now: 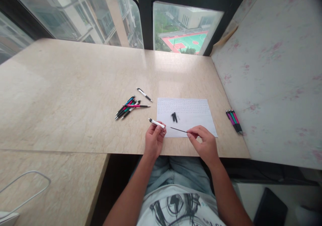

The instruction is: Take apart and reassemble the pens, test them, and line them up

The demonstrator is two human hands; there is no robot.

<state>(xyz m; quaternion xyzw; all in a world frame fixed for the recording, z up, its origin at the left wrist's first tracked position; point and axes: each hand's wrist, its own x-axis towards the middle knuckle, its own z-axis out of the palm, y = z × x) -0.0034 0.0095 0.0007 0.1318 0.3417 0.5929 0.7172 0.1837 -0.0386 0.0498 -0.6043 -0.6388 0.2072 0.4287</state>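
My left hand (154, 139) is closed around a white pen barrel (156, 122) that points up and left, just off the left edge of a sheet of paper (195, 113). My right hand (203, 141) pinches the end of a thin black ink refill (178, 129), which lies over the paper's lower edge and points toward the barrel. The refill's tip is a short gap away from the barrel. Two small black pen parts (174, 117) rest on the paper above the refill.
A pile of several coloured pens (128, 107) lies left of the paper, with one white and black pen (144, 94) apart behind it. More pens (234, 121) lie at the table's right edge by the wall. A white cable (27, 185) loops at lower left.
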